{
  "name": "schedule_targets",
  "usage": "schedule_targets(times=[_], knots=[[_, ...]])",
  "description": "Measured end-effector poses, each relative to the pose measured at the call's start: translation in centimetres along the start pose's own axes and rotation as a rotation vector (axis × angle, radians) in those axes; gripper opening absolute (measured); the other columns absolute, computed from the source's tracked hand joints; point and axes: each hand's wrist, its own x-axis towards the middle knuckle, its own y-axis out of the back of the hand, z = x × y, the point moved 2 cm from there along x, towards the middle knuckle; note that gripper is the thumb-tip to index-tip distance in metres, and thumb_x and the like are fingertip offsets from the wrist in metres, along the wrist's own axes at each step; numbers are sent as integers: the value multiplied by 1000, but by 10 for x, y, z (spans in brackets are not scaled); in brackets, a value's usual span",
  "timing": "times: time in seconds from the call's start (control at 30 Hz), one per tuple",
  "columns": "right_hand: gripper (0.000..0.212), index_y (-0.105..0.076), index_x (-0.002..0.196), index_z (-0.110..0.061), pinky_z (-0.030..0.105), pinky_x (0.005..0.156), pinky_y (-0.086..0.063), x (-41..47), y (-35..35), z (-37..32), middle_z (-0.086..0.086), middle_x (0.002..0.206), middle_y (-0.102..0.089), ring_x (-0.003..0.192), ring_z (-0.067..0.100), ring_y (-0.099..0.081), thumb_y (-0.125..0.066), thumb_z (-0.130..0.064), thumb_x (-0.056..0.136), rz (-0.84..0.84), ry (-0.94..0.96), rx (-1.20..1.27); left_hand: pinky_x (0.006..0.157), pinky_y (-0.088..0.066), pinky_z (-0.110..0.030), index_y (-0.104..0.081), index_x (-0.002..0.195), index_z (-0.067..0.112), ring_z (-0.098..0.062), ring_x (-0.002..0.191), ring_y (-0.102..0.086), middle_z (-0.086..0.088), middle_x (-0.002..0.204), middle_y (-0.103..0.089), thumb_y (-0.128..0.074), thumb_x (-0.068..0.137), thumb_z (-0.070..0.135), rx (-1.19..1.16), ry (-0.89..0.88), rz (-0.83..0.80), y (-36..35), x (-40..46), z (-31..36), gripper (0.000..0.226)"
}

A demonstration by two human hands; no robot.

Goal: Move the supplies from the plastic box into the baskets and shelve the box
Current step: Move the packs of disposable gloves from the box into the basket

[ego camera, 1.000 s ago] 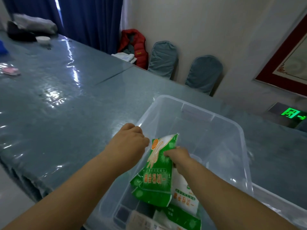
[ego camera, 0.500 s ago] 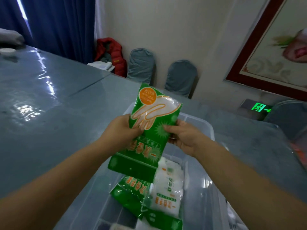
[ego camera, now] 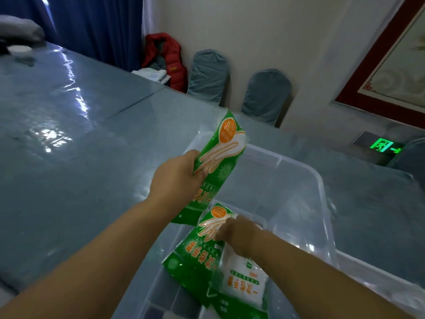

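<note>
The left hand (ego camera: pixel 177 178) was closed on one green glove packet (ego camera: pixel 216 166), lifted above the clear plastic box (ego camera: pixel 322 203) on the worktop (ego camera: pixel 69 134). The right hand (ego camera: pixel 241 236) was down inside the box, fingers closing on a second packet (ego camera: pixel 195 254) that lay over a white packet (ego camera: pixel 241 279) (the film looked slippery). Pinching near the top edge and lifting straight up would probably keep it from dragging the others. No baskets were in sight.
</note>
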Motion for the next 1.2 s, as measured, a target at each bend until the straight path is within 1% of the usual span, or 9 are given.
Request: schedule_targets(times=[0.23,0.4,0.53,0.63,0.7,0.8,0.9,1.07,1.2], knots=[[25,-61,115,-13,42,87,-39,-9,11,4,13,120,-57,114,34,-45,-50,-14,92,85,52,-303,51,-36,-26,-56,103,25,-20,66,-55,3,78,-63,-59,84,34,22,-7,-35,-2,3,1,21],[22,-62,110,-14,38,80,-41,-40,39,13,14,114,-57,104,34,-52,-54,-14,89,163,42,-193,56,-46,-29,-58,104,25,-20,67,-59,0,82,-67,-59,84,33,22,-3,-67,0,1,3,22],[14,-66,92,-8,38,67,-48,-93,71,27,16,96,-59,84,34,-60,-61,-12,80,432,-33,118,53,-41,-26,-59,105,25,-18,65,-56,1,80,-66,-60,83,32,6,3,-86,3,-2,6,22],[12,-62,65,-8,29,43,-45,-138,88,31,12,68,-58,53,28,-57,-74,-6,66,764,-59,107,57,-47,-30,-60,102,24,-20,67,-59,0,79,-65,-60,84,31,-24,7,-112,4,-5,9,20],[18,-59,60,-10,27,41,-39,-165,94,32,9,63,-56,47,25,-50,-74,-3,67,940,-93,36,61,-50,-34,-60,98,24,-20,68,-60,1,76,-64,-60,84,31,-67,26,-134,4,-6,9,16],[19,-60,60,-9,28,43,-37,-200,98,35,9,61,-55,47,24,-46,-72,3,70,1139,-157,-109,69,-53,-40,-59,92,25,-22,72,-63,-1,77,-67,-60,85,30,-236,104,-196,3,-7,15,9],[19,-62,60,-7,31,42,-39,-225,99,37,10,59,-54,46,25,-44,-73,6,69,1260,-200,-163,65,-53,-35,-59,87,28,-19,73,-65,1,78,-69,-58,87,24,-502,222,-296,1,-13,30,5],[16,-66,63,-5,27,43,-36,-245,95,35,10,55,-54,45,20,-43,-77,5,68,1371,-168,-228,70,-56,-44,-60,98,17,-30,74,-70,-12,81,-74,-52,92,17,-895,427,-560,-9,-28,66,10],[18,-65,62,-8,27,44,-33,-256,76,38,9,55,-52,45,21,-41,-76,6,64,1379,-189,-268,58,-57,-36,-55,106,10,-27,61,-69,-14,73,-73,-51,93,21,-1132,560,-682,-16,-36,94,18]])
